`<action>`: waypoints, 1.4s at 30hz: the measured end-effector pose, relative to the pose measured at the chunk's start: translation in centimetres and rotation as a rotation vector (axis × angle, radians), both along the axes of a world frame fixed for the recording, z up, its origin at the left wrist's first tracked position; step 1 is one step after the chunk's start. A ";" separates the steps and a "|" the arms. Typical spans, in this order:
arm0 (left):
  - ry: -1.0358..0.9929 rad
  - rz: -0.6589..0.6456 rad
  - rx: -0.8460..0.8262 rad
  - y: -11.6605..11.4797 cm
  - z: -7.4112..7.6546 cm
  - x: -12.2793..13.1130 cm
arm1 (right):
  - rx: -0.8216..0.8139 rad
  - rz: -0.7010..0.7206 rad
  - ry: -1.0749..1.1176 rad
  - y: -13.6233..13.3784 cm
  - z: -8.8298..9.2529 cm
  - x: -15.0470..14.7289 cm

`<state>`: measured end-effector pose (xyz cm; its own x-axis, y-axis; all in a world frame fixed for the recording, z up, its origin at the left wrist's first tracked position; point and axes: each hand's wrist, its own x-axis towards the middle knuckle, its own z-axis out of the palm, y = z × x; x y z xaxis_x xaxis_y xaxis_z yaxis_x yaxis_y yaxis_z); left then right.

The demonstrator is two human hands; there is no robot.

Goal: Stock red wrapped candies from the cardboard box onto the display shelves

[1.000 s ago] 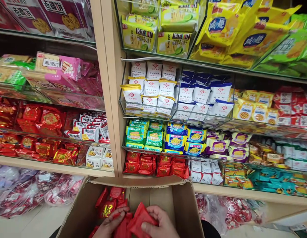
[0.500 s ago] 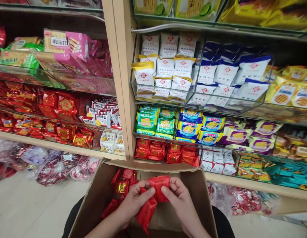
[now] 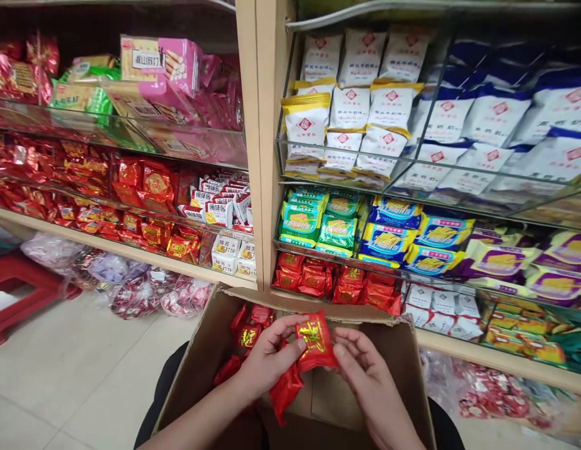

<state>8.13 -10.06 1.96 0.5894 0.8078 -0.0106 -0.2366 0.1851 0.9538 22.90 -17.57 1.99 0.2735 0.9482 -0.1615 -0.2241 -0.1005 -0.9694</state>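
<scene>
Red packet [image 3: 315, 342] turned, lettering [image 3: 312, 333] showing.

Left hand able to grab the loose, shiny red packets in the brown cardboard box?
Probably not cleanly: the loose packets lie close, but the left hand grips a gold-lettered red packet.

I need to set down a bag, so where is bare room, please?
Bare floor lies between the plastic bags and the left knee. In the cardboard box, bare bottom shows between the held packets and right hand. Crowded: the box's left, with red packets, and the shelves.
</scene>
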 end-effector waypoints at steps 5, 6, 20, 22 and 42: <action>0.040 -0.025 0.113 -0.3 -0.4 -0.1 | 0.051 0.057 0.003 0.3 -0.1 -0.6; 0.021 -0.032 0.093 -0.5 -0.6 -0.1 | 0.057 0.037 -0.007 0.3 -0.2 -0.6; 0.497 -0.172 0.529 0.0 0.3 -2.9 | 0.190 0.321 -0.926 0.8 3.1 0.6; 0.512 -0.088 0.583 1.3 1.0 -3.6 | 0.192 0.222 -0.958 1.5 3.4 1.6; 0.472 0.368 0.486 11.5 1.5 -6.5 | -0.190 0.333 -1.959 14.3 1.1 4.7</action>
<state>1.62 1.40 3.44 0.3029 0.9292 0.2116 0.2506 -0.2919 0.9230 27.59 -3.27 3.09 0.0193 0.9998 -0.0030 0.9800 -0.0183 0.1983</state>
